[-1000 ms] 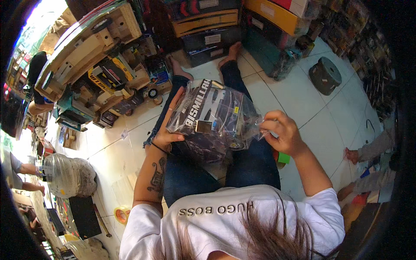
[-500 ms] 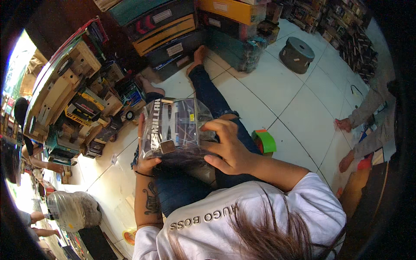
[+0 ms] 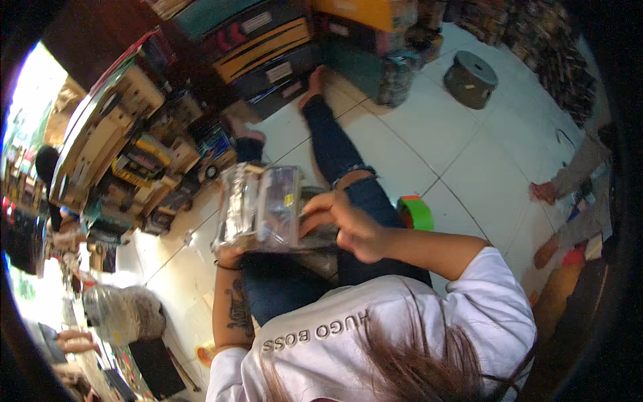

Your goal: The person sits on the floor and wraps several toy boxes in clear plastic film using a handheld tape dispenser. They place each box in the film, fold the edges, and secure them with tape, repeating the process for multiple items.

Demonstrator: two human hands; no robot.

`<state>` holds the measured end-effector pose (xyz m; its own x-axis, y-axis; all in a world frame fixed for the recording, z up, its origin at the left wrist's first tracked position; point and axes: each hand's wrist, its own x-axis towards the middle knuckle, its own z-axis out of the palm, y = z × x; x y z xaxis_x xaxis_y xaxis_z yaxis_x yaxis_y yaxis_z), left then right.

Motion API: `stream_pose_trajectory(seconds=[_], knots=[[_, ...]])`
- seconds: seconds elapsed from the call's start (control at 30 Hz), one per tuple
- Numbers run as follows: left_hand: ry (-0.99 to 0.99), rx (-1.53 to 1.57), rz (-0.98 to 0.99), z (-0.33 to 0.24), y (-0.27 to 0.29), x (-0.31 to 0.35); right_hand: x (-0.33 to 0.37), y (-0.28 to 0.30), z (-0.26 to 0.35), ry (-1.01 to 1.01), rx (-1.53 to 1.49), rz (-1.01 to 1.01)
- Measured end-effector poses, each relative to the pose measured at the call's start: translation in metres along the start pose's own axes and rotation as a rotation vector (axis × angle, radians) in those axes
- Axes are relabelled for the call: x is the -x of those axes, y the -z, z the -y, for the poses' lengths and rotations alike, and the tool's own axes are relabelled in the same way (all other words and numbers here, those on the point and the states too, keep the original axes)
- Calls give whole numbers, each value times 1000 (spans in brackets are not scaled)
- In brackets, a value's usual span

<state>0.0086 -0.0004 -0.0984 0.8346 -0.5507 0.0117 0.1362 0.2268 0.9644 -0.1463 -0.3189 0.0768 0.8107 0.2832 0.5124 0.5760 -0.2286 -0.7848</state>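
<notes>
A boxy package in clear plastic wrap lies over my lap, with dark panels, pale strips and a small yellow tag. My left hand grips its near left corner, thumb side showing and most of the fingers hidden behind the package. At the package's right side is my right hand, slightly blurred. Its fingers are bent and apart near the wrap, not closed around it; whether the fingertips touch the wrap I cannot tell.
A green and orange tape roll sits on the tiles by my right leg. Wooden model vehicles crowd the left. Stacked storage boxes and a round dark stool stand ahead. Another person's hands show at the right.
The package's printed face is now blurred and its top tilts differently. My right hand has shifted from resting its fingers and thumb on the package to its side edge. The whole view has swung slightly.
</notes>
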Motion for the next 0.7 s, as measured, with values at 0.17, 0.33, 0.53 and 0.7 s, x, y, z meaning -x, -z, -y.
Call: stream_pose_trajectory(seconds=[0.17,0.33,0.53,0.7], knots=[[40,-36,-40,7,4,4,6,7,9,202,497,193],[48,-52,-50,10,3,-1,5,3,5,139,568,83],[-217,103,-16,-5,-16,-10,32,20,-76,-203,-136,-286],[-219,79,-41,-70,-79,-22,35,-10,-144,-241,226,225]])
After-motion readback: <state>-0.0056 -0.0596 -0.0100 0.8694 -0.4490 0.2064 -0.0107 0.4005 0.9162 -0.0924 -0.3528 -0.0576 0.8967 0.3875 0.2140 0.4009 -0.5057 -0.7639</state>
